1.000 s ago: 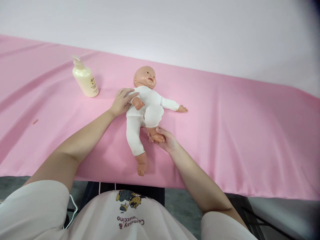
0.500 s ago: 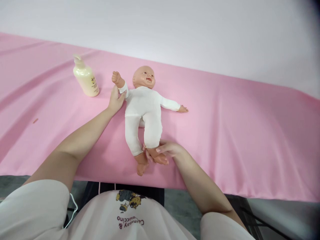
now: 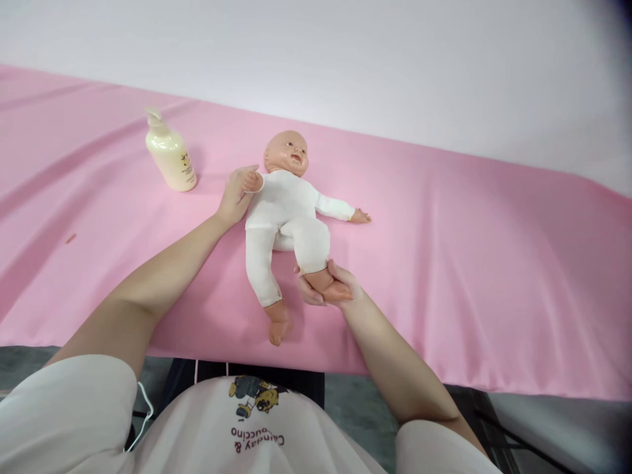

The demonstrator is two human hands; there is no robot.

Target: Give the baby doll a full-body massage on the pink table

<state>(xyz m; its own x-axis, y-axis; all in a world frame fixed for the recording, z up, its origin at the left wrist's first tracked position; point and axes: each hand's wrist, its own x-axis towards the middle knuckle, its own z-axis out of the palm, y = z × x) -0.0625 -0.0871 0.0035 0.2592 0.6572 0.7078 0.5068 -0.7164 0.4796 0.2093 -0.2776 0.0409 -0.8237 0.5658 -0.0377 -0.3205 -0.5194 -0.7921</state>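
A baby doll point(image 3: 281, 204) with a white cloth body lies on its back, its bald head toward the far side of the table. My left hand point(image 3: 237, 195) is closed around the doll's arm at the left, next to its small fist point(image 3: 252, 182). Around the ankle of the doll's right-side leg my right hand point(image 3: 316, 289) is wrapped, with the thumb on the outer side and the fingers beneath. That leg is bent and raised, its foot point(image 3: 336, 288) pointing right. The other leg point(image 3: 261, 266) lies stretched toward me.
A cream-coloured pump bottle point(image 3: 172, 161) stands to the left, beyond my left forearm. Pink cloth point(image 3: 474, 276) covers the table, with a small brownish strip point(image 3: 71, 238) on it at far left. Behind the table rises a white surface point(image 3: 345, 59).
My right hand has lifted the doll's leg up and to the right, bending its knee. My left hand has folded the doll's arm inward and down toward its body.
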